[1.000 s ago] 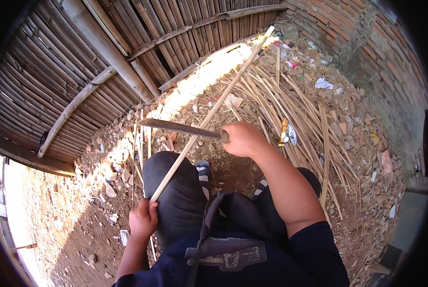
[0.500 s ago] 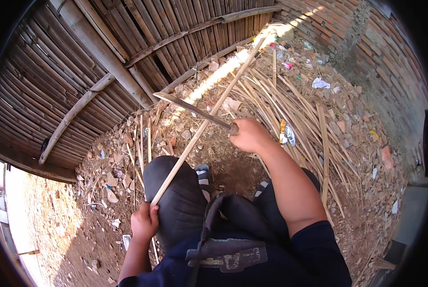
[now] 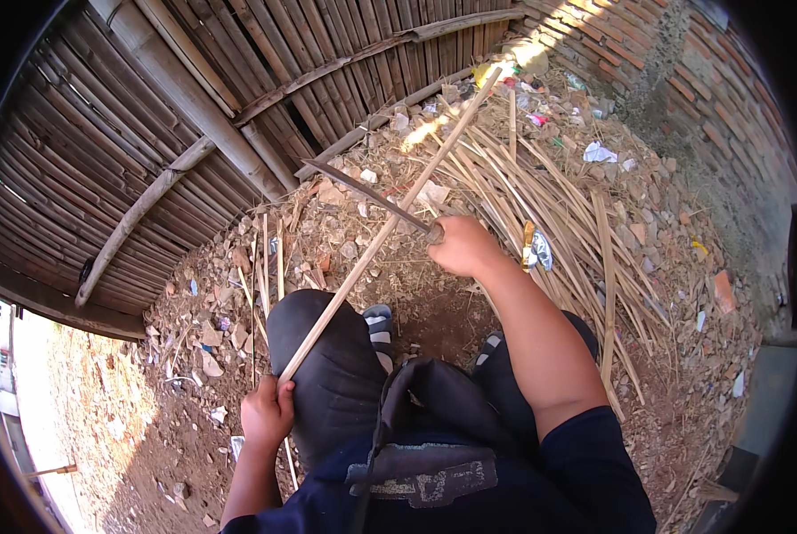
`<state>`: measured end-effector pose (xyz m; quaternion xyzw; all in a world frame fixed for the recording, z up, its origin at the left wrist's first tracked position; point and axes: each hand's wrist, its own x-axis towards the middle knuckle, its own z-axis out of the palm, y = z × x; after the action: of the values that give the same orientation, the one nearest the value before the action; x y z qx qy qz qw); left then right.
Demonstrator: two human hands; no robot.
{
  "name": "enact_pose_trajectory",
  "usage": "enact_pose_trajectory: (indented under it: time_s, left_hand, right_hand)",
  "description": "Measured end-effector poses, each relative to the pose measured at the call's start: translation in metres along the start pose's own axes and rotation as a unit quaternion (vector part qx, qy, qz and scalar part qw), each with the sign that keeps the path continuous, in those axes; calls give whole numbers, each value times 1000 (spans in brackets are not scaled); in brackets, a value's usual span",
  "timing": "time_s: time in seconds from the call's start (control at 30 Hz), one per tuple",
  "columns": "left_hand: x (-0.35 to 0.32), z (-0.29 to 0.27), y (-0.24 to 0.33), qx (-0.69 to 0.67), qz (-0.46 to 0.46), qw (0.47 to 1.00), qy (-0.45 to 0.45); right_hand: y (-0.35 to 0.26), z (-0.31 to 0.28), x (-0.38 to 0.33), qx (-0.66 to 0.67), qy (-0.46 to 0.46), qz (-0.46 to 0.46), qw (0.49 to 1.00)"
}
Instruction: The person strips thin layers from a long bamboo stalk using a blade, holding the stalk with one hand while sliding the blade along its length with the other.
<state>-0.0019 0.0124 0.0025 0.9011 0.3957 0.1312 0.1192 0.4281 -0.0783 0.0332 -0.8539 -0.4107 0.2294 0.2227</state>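
Note:
My left hand [image 3: 268, 411] is closed around the near end of a long bamboo strip [image 3: 345, 289], by my left knee. The strip slants across that knee, up and away to the right. My right hand [image 3: 463, 246] grips the handle of a machete [image 3: 363, 190], whose dark blade points to the far left. Blade and strip cross a short way in front of the right fist; the edge appears to lie against the strip. The handle is mostly hidden inside my fingers.
A pile of split bamboo strips [image 3: 550, 214] lies on the ground to the right, with a shiny wrapper [image 3: 538, 249] on it. A few thin strips [image 3: 265, 258] lie at the left. Beyond stand a bamboo wall [image 3: 176, 116] and a brick wall [image 3: 710, 116]. Rubble covers the ground.
The machete's blade has turned, now showing a narrower, darker face, and its tip has shifted slightly right. Both hands stay nearly in place, still holding the strip and the machete.

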Motion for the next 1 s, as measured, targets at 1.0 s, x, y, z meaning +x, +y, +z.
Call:
enact_pose_trajectory:
  time_s: [1.0]
  left_hand:
    - [2, -2, 5, 11, -10, 1000, 4]
  right_hand:
    - [10, 19, 14, -6, -10, 3, 1000]
